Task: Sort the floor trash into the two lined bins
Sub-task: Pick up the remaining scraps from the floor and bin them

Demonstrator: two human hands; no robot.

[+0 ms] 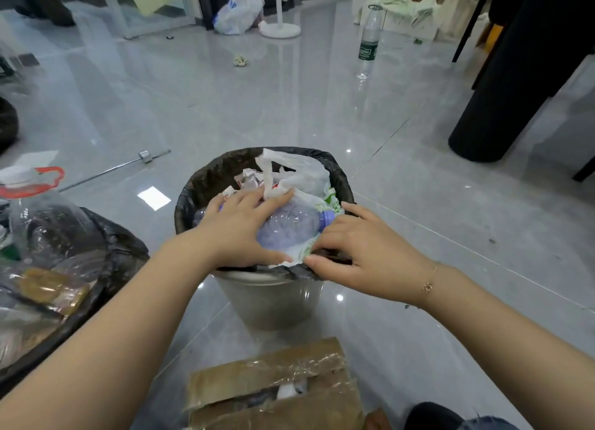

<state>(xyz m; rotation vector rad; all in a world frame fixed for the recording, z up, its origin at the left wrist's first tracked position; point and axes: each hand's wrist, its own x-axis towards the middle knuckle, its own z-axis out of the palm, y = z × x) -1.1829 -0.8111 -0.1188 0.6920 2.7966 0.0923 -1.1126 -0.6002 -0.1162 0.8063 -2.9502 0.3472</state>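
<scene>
We press flat left hand [240,226] on crumpled purple plastic bottle [291,228]; right hand [363,255] pinches glossy black liner [206,178] at round grey bin [270,300] rim.

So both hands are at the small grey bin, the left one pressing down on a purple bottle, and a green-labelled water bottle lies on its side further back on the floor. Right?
Not quite. The head view shows the water bottle standing upright on the floor, not lying down. The rest holds: both hands are at the grey bin, the left hand pressing on the purple bottle, the right hand at the liner's rim.

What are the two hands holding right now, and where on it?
The right hand pinches the black liner at the bin's near rim. The left hand lies flat on the purple bottle, pressing, not gripping.
</scene>
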